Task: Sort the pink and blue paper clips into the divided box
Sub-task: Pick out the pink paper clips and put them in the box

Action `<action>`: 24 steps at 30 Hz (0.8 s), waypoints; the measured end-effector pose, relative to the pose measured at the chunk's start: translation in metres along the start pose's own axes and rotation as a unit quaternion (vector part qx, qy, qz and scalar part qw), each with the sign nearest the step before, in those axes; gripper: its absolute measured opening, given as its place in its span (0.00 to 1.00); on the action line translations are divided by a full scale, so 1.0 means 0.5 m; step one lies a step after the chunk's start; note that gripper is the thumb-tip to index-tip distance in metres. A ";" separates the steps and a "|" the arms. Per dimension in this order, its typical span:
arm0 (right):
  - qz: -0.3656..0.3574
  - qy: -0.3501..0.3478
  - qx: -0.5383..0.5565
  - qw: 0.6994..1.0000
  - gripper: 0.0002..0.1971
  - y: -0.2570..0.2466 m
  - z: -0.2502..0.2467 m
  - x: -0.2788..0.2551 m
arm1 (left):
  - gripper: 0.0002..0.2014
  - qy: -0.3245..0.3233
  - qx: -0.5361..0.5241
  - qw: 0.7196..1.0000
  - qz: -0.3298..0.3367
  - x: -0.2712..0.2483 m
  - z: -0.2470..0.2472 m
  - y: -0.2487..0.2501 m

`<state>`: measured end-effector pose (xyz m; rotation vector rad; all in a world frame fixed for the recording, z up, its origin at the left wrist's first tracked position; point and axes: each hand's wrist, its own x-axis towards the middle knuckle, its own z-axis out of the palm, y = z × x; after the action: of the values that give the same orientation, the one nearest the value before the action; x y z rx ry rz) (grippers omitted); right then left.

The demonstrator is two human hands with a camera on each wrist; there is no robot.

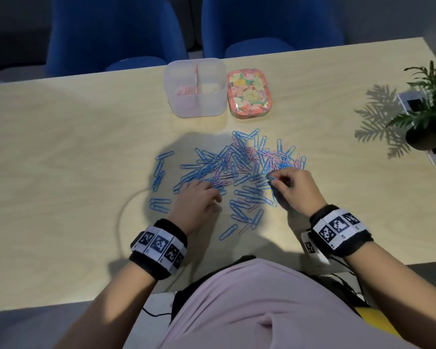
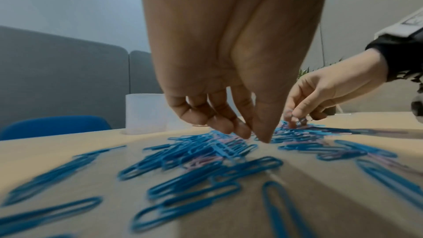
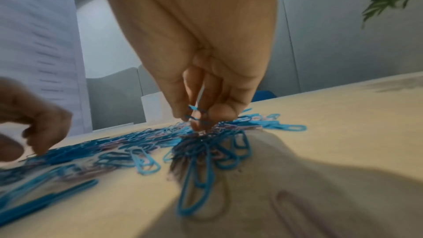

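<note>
We see a pale wooden surface [image 1: 61, 137] in a dim room, where light falls from one side and makes strong shadows. Behind its far edge stand two blue chairs [image 1: 111, 34]. At the right stands a green plant [image 1: 428, 96] in a dark pot, and beside it a white socket block [image 1: 410, 102]. Grey padded panels [image 2: 57, 79] and a plain wall are behind.

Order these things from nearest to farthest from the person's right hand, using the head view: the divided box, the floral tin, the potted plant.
From the right hand:
1. Floral tin, beyond the hand, across the clip pile.
2. Divided box, just left of the tin, slightly farther.
3. Potted plant, far right at the table's edge.
</note>
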<state>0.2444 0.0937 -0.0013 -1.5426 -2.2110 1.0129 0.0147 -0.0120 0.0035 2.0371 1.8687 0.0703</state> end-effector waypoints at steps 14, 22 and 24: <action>-0.085 -0.158 -0.140 0.974 0.03 -0.035 0.046 -0.039 | 0.07 -0.025 -0.015 0.999 -0.037 0.040 -0.013 0.000; -0.157 -0.122 -0.234 0.952 0.04 -0.035 0.067 -0.047 | 0.10 -0.085 -0.027 0.993 0.071 0.035 0.028 0.069; -0.178 -0.109 -0.218 0.953 0.02 -0.031 0.064 -0.052 | 0.08 -0.086 -0.047 0.993 0.064 0.038 0.034 0.069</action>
<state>0.2255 0.0549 -0.0097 -1.1439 -2.8826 0.6378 0.0544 0.0006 -0.0057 2.0273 1.6014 0.0155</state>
